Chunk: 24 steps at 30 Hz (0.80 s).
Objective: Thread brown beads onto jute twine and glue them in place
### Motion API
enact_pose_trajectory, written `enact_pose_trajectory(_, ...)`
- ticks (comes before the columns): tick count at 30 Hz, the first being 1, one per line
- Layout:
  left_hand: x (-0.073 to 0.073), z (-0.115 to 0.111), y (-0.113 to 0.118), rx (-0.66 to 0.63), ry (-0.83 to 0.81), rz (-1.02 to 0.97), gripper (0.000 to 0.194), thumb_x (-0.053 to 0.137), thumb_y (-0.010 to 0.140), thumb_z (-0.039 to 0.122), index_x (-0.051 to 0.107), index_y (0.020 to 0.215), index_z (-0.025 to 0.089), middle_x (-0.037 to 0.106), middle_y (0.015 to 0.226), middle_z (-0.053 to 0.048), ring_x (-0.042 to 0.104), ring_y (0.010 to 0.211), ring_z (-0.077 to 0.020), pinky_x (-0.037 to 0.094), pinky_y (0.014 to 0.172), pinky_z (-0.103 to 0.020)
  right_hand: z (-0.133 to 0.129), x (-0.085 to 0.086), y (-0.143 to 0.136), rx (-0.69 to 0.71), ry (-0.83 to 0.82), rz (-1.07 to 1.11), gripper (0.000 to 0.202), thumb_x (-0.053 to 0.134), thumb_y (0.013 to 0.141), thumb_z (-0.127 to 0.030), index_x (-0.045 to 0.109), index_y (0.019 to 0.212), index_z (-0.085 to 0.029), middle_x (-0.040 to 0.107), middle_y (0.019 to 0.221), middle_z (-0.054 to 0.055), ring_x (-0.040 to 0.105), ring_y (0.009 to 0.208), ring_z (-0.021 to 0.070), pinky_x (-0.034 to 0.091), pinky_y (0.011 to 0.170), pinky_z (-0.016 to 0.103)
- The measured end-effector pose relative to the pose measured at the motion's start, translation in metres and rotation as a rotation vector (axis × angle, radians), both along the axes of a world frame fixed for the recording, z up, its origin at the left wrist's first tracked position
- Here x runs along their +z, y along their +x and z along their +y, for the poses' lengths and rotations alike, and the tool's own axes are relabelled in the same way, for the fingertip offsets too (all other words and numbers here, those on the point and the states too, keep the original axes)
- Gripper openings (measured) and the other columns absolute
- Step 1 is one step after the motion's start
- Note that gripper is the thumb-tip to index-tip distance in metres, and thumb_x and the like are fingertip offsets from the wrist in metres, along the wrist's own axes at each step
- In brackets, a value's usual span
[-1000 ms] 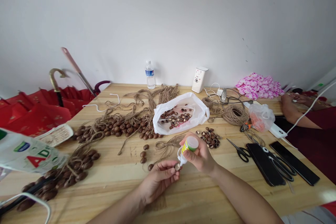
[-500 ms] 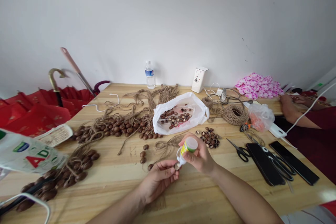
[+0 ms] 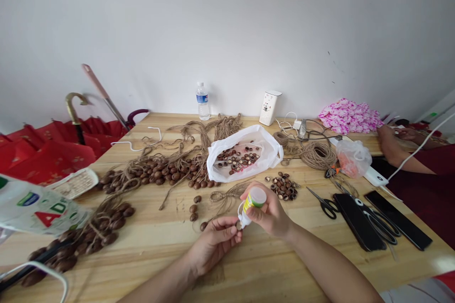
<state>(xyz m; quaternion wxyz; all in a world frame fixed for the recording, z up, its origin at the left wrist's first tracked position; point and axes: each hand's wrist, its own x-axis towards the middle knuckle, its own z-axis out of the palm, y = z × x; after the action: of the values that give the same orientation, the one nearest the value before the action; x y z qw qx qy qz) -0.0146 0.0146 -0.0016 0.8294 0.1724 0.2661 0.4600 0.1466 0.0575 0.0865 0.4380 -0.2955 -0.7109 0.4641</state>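
Between the thumb and fingers of my left hand (image 3: 213, 245) is a small brown nutshell half (image 3: 239, 226), partly hidden by the fingertips. My right hand (image 3: 276, 217) grips a white glue bottle (image 3: 251, 202) with a yellow-green label, tilted so its nozzle points down at the shell. The nozzle tip meets or nearly meets the shell; I cannot tell whether glue is flowing. Several whole brown nuts (image 3: 193, 209) lie just beyond my left hand, near a looped bundle of twine (image 3: 227, 194). A pile of opened shells (image 3: 283, 185) sits beyond my right hand.
A white plastic bag (image 3: 215, 168) holding shells stands mid-table. Strung nuts (image 3: 156, 173) spread leftward, near a large white bottle (image 3: 39, 208). To the right lie scissors (image 3: 327, 204), dark phones (image 3: 357, 222) and a twine coil (image 3: 319, 155). Another person's arm (image 3: 393, 149) rests at far right.
The glue bottle and my right hand have shifted very slightly left and down toward the shell. My left hand stays put. The other person's hand at far right has moved a little.
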Motion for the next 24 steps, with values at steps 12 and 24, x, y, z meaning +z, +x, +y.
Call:
enact_pose_trajectory(12,-0.004,0.001,0.000,0.009,0.011,-0.009,0.019,0.076,0.061,0.008,0.073,0.080,0.013,0.073,0.072,-0.005,0.065,0.062,-0.0116,0.048,0.067,-0.023,-0.001,-0.006,-0.006,-0.034,-0.256,0.111,0.033,0.066,0.074,-0.046,0.057,0.085,-0.016,0.052,0.068,0.000,0.048,0.056,0.0119,0.038,0.050,0.023)
enact_pose_trajectory(24,-0.005,0.000,-0.001,0.008,0.010,-0.007,0.020,0.076,0.061,0.008,0.073,0.080,0.013,0.073,0.071,-0.006,0.064,0.062,-0.0122,0.048,0.068,-0.024,0.004,-0.008,-0.006,-0.139,-0.357,0.167,0.036,0.067,0.071,-0.049,0.058,0.082,-0.015,0.052,0.067,0.000,0.045,0.054,0.0101,0.039,0.047,0.021)
